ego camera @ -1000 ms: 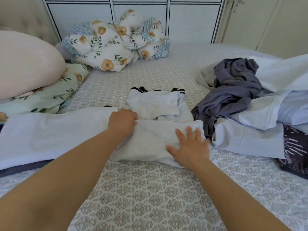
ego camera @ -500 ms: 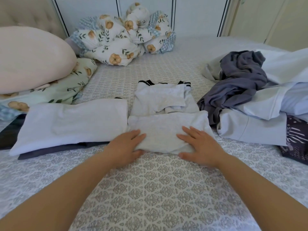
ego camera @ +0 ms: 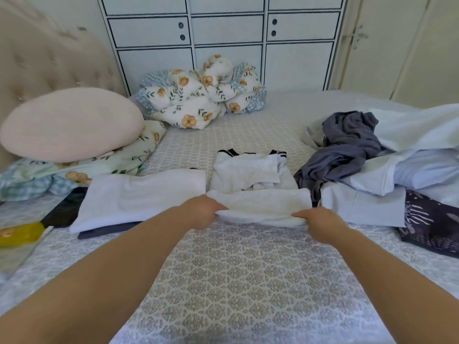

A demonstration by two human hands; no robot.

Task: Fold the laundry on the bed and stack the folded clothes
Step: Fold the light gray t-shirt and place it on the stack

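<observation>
On the bed (ego camera: 248,281), right in front of you, lies a folded white garment (ego camera: 260,207), and you grip it at both near corners: your left hand (ego camera: 202,211) curls round its left end, your right hand (ego camera: 320,220) pinches its right end, fingers tucked under the cloth. Its near edge is lifted a little off the patterned sheet. Just behind it, touching, sits a white top (ego camera: 248,170) with black-striped trim, loosely folded. To your left, just beside the garment, a folded white piece (ego camera: 141,197) rests on a dark one (ego camera: 104,232), forming a low stack. To your right is the unfolded heap: a grey garment (ego camera: 347,145) draped over white and pale blue clothes (ego camera: 409,167), with a dark patterned piece (ego camera: 432,219) at the near edge. Farther left a pink pillow (ego camera: 69,122) lies on floral bedding, and a floral quilt (ego camera: 201,93) is bundled against the cabinet (ego camera: 223,28) at the far side.
</observation>
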